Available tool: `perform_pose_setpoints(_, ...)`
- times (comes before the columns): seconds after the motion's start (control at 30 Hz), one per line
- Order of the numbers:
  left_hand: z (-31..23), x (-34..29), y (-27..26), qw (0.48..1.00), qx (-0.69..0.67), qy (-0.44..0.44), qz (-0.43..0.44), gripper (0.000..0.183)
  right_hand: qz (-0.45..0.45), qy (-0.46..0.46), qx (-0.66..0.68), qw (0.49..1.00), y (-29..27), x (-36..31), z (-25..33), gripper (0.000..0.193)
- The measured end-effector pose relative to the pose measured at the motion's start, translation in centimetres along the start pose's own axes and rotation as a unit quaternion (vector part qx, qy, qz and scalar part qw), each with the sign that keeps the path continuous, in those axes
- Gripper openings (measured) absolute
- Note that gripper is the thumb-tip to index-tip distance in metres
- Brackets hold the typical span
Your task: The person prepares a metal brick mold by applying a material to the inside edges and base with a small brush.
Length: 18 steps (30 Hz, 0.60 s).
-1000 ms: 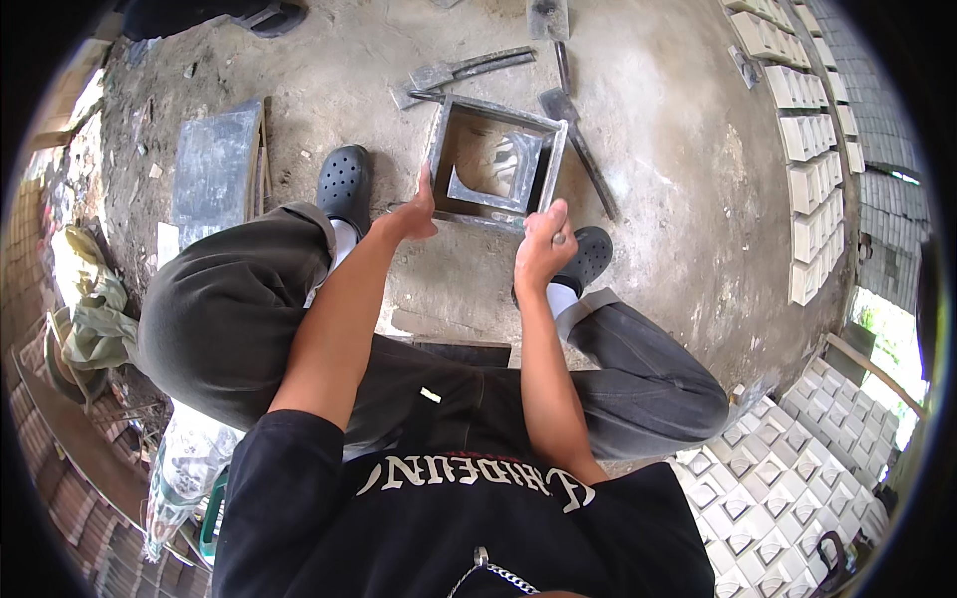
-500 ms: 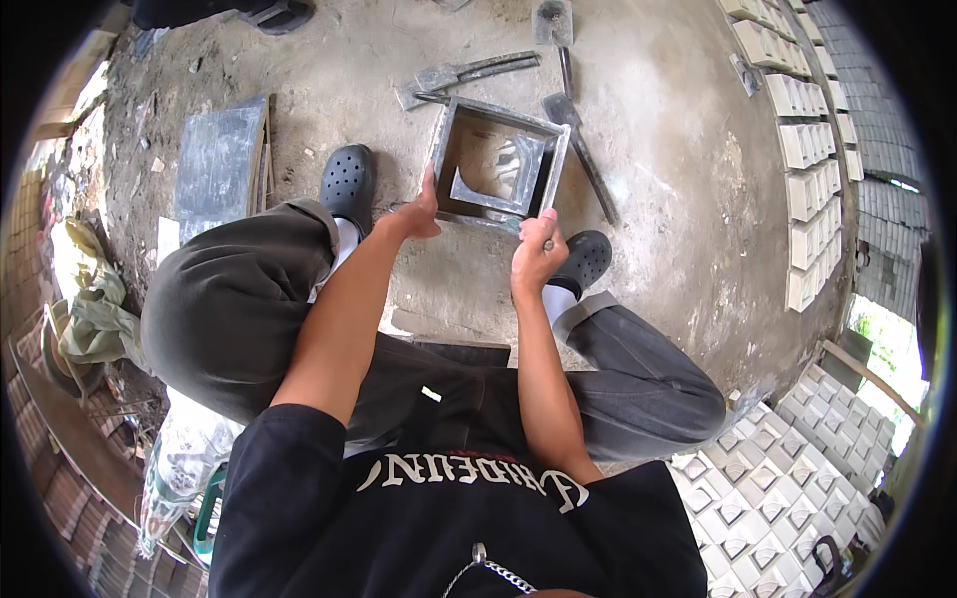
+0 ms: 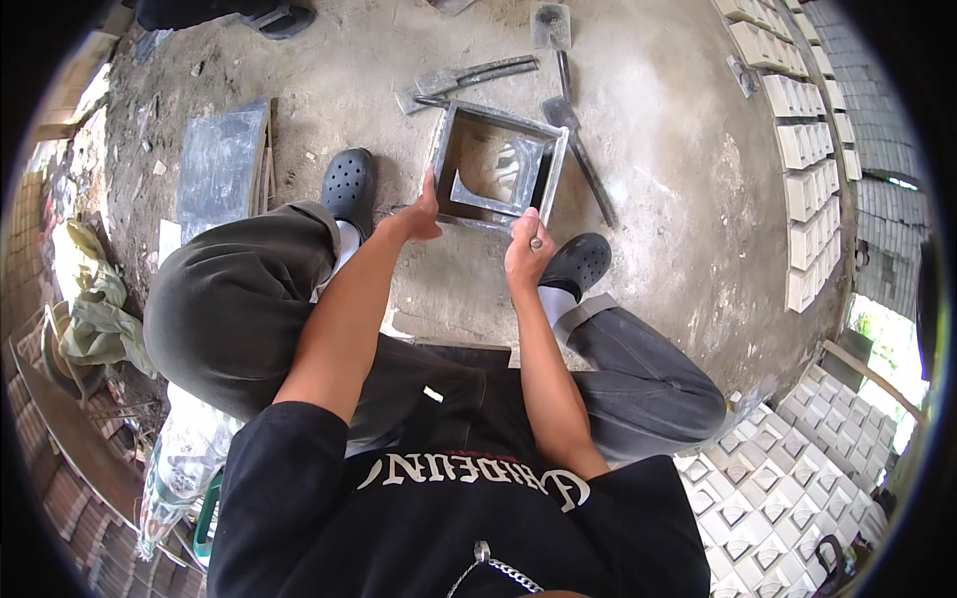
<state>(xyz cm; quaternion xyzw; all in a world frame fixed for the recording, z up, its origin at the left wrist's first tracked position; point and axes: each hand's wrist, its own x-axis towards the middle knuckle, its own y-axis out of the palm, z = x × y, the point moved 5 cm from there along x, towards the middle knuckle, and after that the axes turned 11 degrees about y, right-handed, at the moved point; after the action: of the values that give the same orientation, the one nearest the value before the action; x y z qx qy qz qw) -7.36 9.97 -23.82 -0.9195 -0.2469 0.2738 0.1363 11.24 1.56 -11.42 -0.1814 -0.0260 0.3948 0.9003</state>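
A grey, square, box-like mould (image 3: 555, 189) with raised walls stands between my feet. Inside it, a flat grey insert (image 3: 526, 171) with a curved cut-out edge lies toward the right and near sides. My left hand (image 3: 420, 216) grips the mould's near left corner, fingers hidden beneath or behind the wall. Along the near wall, my right hand (image 3: 526, 251) is closed, its thumb pressed over the rim near the insert. A small round metal-looking end shows at that hand; I cannot tell what it belongs to.
Beyond the mould lie a flat-bladed tool (image 3: 454, 76) and long-handled trowels (image 3: 583, 159). Dark boards (image 3: 221, 164) are stacked at left. Rows of pale blocks (image 3: 797, 149) line the right side, and patterned pale blocks (image 3: 748, 508) fill the lower right. My clogs (image 3: 348, 184) flank the mould.
My right hand has slid left along the mould's near wall, away from its right corner. My left hand and the mould stay in nearly the same place.
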Motion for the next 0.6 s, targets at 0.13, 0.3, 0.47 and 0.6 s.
perform_pose_setpoints(0.13,0.5,-1.0,0.0,0.997,-0.028,-0.056,0.050,0.129,-0.049,0.016,0.092,0.994,-0.6,-1.8,3.0,0.047)
perform_pose_setpoints(0.3,3.1,-0.2,-0.3,0.998,0.063,-0.020,0.002,0.129,-0.012,0.045,0.014,0.999,2.1,-0.8,2.6,0.051)
perform_pose_setpoints(0.47,0.5,-0.6,0.8,0.999,0.003,-0.013,0.036,0.129,-0.043,0.031,0.042,0.998,-0.4,-1.1,1.7,0.048)
perform_pose_setpoints(0.6,1.0,-0.2,0.1,1.000,-0.007,-0.005,0.026,0.129,0.009,0.058,-0.018,0.998,1.3,-0.3,0.3,0.048)
